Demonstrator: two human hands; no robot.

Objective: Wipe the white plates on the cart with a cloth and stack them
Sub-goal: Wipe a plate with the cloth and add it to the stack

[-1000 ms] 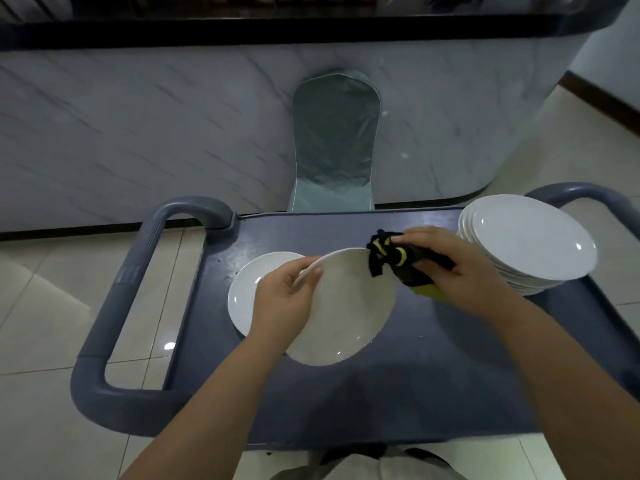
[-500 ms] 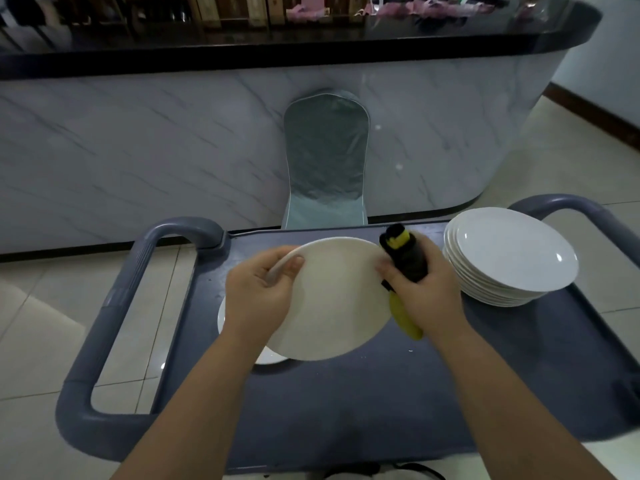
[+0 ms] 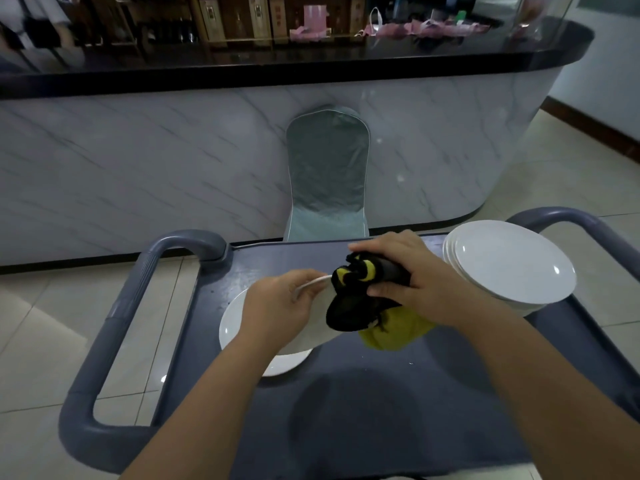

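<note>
**Both hands on a tilted plate above the cart**

The left hand point(image 3: 277, 306) reaches in from the lower left, fingers curled over the upper rim of a white plate point(image 3: 313, 336), holding it tilted above a second plate point(image 3: 231, 323) that lies flat on the grey cart point(image 3: 381, 393); the right hand point(image 3: 415, 282), palm down, grips a bunched black-and-yellow cloth point(image 3: 356, 303) against the held plate's right side; a stack of plates point(image 3: 509, 265) stands at the cart's right end, just beside the right hand.
</note>
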